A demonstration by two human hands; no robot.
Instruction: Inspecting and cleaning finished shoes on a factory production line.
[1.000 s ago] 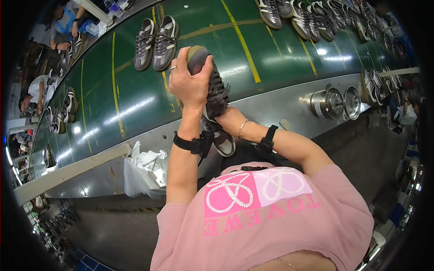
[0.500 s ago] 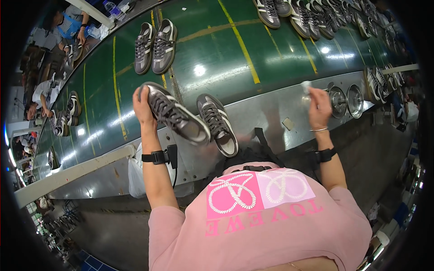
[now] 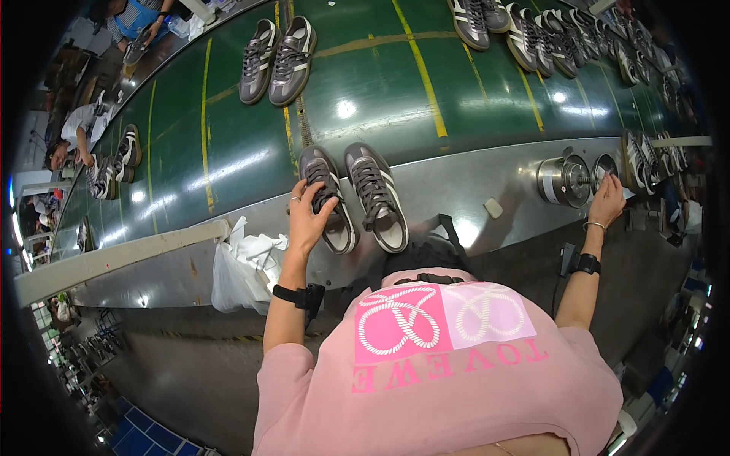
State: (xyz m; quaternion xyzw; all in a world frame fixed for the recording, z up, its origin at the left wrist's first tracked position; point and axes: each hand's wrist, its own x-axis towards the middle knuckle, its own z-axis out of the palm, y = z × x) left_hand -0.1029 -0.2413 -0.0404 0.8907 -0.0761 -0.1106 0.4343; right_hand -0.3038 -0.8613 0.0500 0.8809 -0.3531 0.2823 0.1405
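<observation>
Two grey sneakers with white stripes and dark laces stand side by side at the metal ledge, toes on the green belt side. My left hand [image 3: 310, 216] grips the left sneaker [image 3: 323, 169], fingers bent over its laces and thumb near the opening. Just right of it is the other sneaker [image 3: 372, 186], apart from my hands. Far to the right, my right hand [image 3: 606, 201] has its fingers drawn together at the round metal lid [image 3: 604, 166] of a steel pot [image 3: 561, 182]. What those fingers hold is hidden.
A green conveyor belt [image 3: 395, 91] carries another sneaker pair [image 3: 277, 64] and several more at the far right. On the metal ledge [image 3: 449, 197] lies a pale block [image 3: 493, 208]. A white rail [image 3: 122, 258] and plastic bag [image 3: 243, 266] are left. Co-workers sit across the belt.
My left hand has set the left sneaker, lifted and tilted before, down beside its mate. My right hand, with a small white wad before, has moved right to the pot's lid.
</observation>
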